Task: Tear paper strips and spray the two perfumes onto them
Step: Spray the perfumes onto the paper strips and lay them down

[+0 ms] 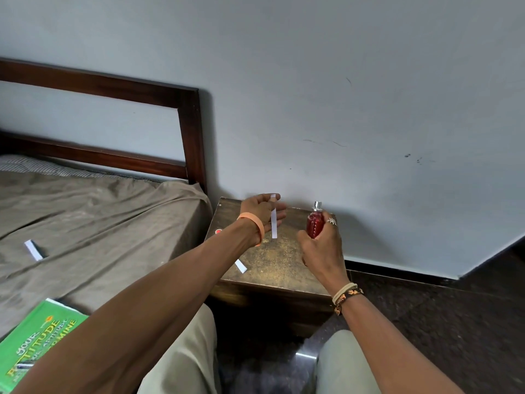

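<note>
My left hand (262, 209) pinches the top of a white paper strip (274, 223), which hangs down over the bedside table (272, 265). To its right, my right hand (322, 243) grips a red perfume bottle (314, 224) upright, its silver spray head bare and a little apart from the strip. A second strip (241, 265) lies on the table's left edge, partly under my left forearm. A third strip (33, 250) lies on the bed sheet at the left. Only one perfume bottle shows.
The small brown wooden table stands against the grey wall, beside a bed (93, 223) with a dark wooden headboard (187, 132). A green book (37, 342) lies on the bed's near corner. My knees are below, over a dark floor (454, 322).
</note>
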Motion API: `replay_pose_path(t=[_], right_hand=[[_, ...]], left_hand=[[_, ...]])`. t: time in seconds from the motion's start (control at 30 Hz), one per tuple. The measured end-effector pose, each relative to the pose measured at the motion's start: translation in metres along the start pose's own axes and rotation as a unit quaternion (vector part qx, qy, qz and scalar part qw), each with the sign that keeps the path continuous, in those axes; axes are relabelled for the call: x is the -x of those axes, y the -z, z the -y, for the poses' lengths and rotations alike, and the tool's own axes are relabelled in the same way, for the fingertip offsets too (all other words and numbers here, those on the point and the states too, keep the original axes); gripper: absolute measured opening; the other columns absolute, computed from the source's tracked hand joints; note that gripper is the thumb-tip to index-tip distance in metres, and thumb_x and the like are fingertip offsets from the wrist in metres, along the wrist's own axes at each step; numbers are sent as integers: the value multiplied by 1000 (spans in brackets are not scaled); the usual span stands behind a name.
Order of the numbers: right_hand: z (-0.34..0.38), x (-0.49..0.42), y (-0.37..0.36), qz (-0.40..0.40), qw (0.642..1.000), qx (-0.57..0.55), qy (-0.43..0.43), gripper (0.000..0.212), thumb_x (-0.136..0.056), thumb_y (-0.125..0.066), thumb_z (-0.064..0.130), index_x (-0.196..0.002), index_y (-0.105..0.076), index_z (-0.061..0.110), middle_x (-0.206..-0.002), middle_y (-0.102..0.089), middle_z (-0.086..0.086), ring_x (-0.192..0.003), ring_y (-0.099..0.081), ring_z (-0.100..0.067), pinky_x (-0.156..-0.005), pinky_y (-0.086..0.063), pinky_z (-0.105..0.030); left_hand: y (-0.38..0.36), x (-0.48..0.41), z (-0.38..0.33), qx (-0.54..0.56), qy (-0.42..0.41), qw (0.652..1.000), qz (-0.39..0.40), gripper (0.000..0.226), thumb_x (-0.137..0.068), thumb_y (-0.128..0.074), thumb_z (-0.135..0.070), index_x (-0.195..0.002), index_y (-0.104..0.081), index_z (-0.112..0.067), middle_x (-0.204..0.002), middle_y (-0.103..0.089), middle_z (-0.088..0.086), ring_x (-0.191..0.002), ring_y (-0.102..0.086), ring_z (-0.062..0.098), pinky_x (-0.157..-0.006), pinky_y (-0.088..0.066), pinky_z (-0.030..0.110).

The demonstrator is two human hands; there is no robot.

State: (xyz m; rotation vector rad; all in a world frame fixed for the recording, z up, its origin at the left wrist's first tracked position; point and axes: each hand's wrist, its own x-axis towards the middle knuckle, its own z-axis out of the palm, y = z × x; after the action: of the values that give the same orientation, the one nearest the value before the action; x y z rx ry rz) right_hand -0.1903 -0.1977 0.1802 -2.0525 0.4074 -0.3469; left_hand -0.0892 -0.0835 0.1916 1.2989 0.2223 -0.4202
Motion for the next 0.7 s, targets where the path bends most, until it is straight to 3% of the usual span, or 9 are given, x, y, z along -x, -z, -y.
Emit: replay_pose_path(t=[0.1, 0.2, 0.27, 0.33, 0.4, 0.57, 0.7], right_hand=[[-24, -6, -5, -15, 1000, 17, 10, 29, -86, -61, 24, -112, -47, 24, -100, -49, -4, -83, -56, -29, -70, -55, -48], [-50, -16, -10, -26, 996, 77, -22, 37, -88, -58, 29, -123, -46, 28, -112, -45, 0, -109, -41, -22, -101, -35, -51], [-65, -22, -12, -22, 997, 65, -30, 44, -88, -59, 30, -129, -45, 28, -113, -42, 1, -110, -41, -24, -98, -41, -51], [-80, -28, -15, -24, 998, 33, -46, 43, -86, -62, 29, -127, -49, 27, -112, -40, -1, -101, -49, -25, -82, -52, -41], [-94, -35, -15, -34, 998, 14, -55, 42, -86, -66, 25, -125, -52, 25, -111, -44, -1, -96, -55, -21, -75, -53, -30], [-126, -54, -15, -47, 994, -22, -99, 43, -85, -72, 11, -122, -57, 27, -109, -53, 6, -97, -58, -9, -77, -47, -17], [-145, -68, -15, -55, 989, -38, -135, 49, -83, -75, 5, -124, -63, 28, -112, -63, 8, -93, -60, 1, -87, -56, -26]], left_hand=[[-3, -7, 21, -7, 16, 1000, -4, 16, -99, -47, -7, -108, -60, -7, -87, -68, 9, -75, -64, 24, -70, -54, 35], [-6, -20, 43, -11, 38, 999, -15, 17, -98, -47, -7, -108, -61, -7, -85, -67, 10, -73, -63, 23, -73, -54, 36], [-7, -32, 57, -21, 50, 998, -21, 17, -98, -48, -8, -107, -62, -8, -88, -69, 11, -76, -65, 23, -75, -55, 36], [-12, -44, 71, -33, 65, 997, -17, 16, -98, -49, -9, -106, -63, -8, -96, -69, 14, -83, -66, 26, -76, -56, 37], [-18, -54, 85, -45, 84, 995, -2, 17, -98, -49, -8, -106, -63, -8, -101, -70, 14, -87, -66, 27, -75, -57, 35], [-42, -76, 116, -57, 120, 990, 40, 17, -97, -48, -6, -102, -64, -8, -93, -69, 10, -81, -63, 24, -71, -54, 33], [-58, -91, 138, -42, 146, 986, 70, 16, -97, -47, -4, -95, -63, -8, -96, -68, 12, -82, -64, 25, -74, -55, 35]])
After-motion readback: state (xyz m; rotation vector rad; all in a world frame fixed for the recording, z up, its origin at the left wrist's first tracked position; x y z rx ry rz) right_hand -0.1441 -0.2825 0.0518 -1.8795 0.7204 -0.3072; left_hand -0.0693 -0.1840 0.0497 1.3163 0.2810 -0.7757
